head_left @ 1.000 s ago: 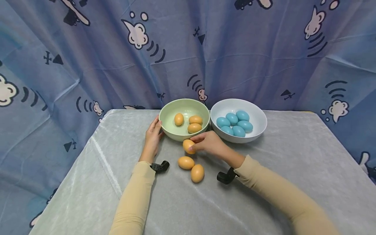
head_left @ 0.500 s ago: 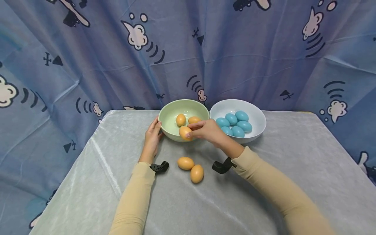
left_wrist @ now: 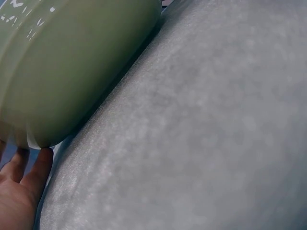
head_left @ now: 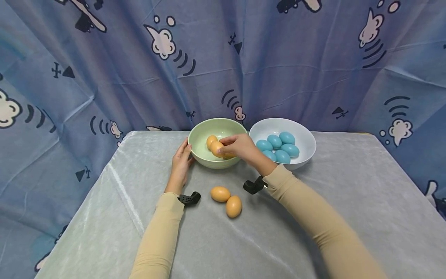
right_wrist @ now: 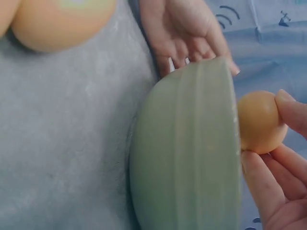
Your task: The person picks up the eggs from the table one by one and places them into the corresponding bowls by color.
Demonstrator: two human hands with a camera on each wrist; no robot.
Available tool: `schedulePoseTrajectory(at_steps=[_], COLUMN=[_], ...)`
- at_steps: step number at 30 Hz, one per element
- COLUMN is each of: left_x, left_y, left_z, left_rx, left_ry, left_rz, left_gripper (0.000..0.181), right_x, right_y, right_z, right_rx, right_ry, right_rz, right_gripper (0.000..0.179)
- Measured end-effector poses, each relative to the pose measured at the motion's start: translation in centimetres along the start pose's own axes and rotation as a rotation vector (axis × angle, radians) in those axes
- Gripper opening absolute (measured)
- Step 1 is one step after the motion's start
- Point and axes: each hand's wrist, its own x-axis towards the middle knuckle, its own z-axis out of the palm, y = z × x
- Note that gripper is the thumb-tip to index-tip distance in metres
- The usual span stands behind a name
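Observation:
My right hand (head_left: 242, 147) pinches an orange egg (head_left: 216, 148) between thumb and fingers over the inside of the green bowl (head_left: 217, 164). In the right wrist view the held egg (right_wrist: 259, 122) shows just past the bowl's rim. Other orange eggs lie in this bowl, partly hidden by the hand and the held egg. My left hand (head_left: 180, 164) rests against the bowl's left outer side, fingers extended; in the left wrist view its fingertips (left_wrist: 45, 155) touch the wall. On the cloth in front lie two orange eggs, one sideways (head_left: 220, 194) and one beside it (head_left: 234, 206).
A white bowl (head_left: 306, 149) holding several blue eggs (head_left: 282, 156) stands right of the green bowl, close to it. Grey cloth (head_left: 139, 166) covers the table. Behind its back edge hangs a blue patterned curtain (head_left: 209, 77).
My right hand has lifted the orange egg from the cloth before the green bowl and carried it up and away over the rim. My left hand has stayed at the bowl's side.

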Motion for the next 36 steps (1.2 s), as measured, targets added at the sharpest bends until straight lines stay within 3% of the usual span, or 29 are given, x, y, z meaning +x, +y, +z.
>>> schedulePoseTrajectory(at_steps=[10,17,25,36], left_x=[-0.3,0.0,-0.1,0.0], left_y=[0.4,0.1,0.1,0.0], left_z=[0.2,0.1,0.0,0.1], left_rx=[-0.018,-0.009,0.002,0.002], left_ry=[-0.005,0.002,0.006,0.005], left_rz=[-0.011,-0.017,-0.016,-0.012], left_gripper=[0.053,0.053,0.054,0.053], right_x=[1.7,2.1,2.5,3.3], right_y=[0.7,0.8,0.4,0.6], right_z=[0.8,1.1,1.3,2.1], right_rx=[-0.064,-0.168,-0.257,-0.374], right_ry=[-0.009,-0.017,-0.038,-0.067], right_rz=[0.025,-0.015,0.000,-0.067], right_gripper=[0.043,0.045,0.044,0.043])
